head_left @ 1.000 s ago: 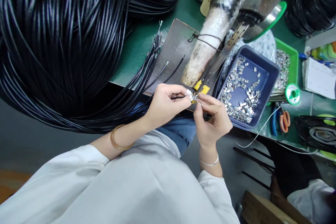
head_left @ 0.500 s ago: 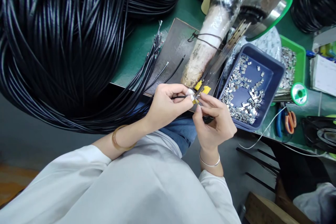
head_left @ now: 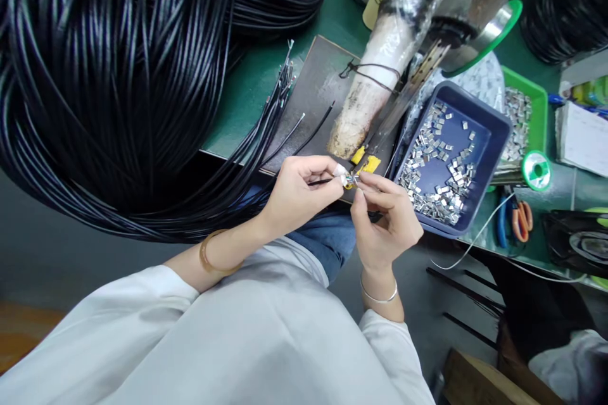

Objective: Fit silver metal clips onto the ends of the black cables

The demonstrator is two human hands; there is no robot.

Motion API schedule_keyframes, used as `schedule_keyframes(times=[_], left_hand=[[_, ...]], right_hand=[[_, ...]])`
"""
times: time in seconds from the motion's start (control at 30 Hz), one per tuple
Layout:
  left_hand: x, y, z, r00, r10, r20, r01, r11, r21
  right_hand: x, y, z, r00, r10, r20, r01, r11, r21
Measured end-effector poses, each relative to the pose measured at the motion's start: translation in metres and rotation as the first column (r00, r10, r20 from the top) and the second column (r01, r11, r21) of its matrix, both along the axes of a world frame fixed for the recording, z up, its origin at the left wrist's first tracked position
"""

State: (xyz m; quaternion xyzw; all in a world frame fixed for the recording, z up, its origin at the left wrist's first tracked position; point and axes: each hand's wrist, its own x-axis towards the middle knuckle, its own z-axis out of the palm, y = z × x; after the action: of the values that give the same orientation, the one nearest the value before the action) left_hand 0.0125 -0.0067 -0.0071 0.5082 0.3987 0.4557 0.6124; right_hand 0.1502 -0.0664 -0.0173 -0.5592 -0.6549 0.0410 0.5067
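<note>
My left hand [head_left: 301,193] pinches a thin black cable [head_left: 319,181] close to its end; a white wrap covers a fingertip. At the cable's end, several fine wires and a small metal piece [head_left: 354,180] show between my two hands. My right hand [head_left: 387,221] is closed, its thumb and fingertips meeting at that small metal piece, which looks like a connector shell. Just beyond my fingers sits a yellow fixture [head_left: 369,164] at the board's near edge. The exact contact between wires and metal is too small to tell.
A blue bin [head_left: 487,133] of small metal shells stands right of my hands, with a green bin [head_left: 539,107] behind. Thick black cable bundles [head_left: 109,76] fill the left. A plastic-wrapped tube [head_left: 365,88] slants above the board [head_left: 316,76]. Pliers [head_left: 521,221] lie at right.
My hands stay together at the cable's end, with slight finger movement. The right hand has shifted a little left, and the view has moved slightly.
</note>
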Motion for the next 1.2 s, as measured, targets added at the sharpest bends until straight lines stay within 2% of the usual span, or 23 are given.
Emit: schedule_keyframes(times=[0.23, 0.47, 0.9, 1.07, 1.2], left_hand=[[-0.0004, 0.0012, 0.0001, 1.000, -0.002, -0.018, 0.002, 0.999, -0.039], [0.0005, 0.0006, -0.0020, 0.999, -0.012, -0.037, 0.011, 1.000, -0.021], [-0.0025, 0.0058, -0.0023, 0.998, -0.044, -0.046, 0.044, 0.999, -0.006], [-0.0015, 0.0046, -0.0021, 0.999, -0.018, -0.038, 0.017, 1.000, -0.016], [0.0005, 0.0035, -0.0015, 0.999, -0.001, -0.032, 0.000, 1.000, -0.017]], right_hand=[[0.0002, 0.0007, -0.0015, 1.000, -0.004, -0.004, 0.004, 1.000, -0.012], [0.0005, 0.0017, 0.0009, 0.998, -0.025, 0.054, 0.026, 1.000, -0.008], [0.0002, 0.0026, -0.0001, 1.000, -0.014, 0.008, 0.014, 1.000, -0.017], [0.0003, 0.0026, -0.0016, 1.000, -0.005, -0.007, 0.005, 0.999, -0.033], [-0.0016, 0.0046, -0.0007, 1.000, -0.013, -0.009, 0.013, 1.000, 0.002]])
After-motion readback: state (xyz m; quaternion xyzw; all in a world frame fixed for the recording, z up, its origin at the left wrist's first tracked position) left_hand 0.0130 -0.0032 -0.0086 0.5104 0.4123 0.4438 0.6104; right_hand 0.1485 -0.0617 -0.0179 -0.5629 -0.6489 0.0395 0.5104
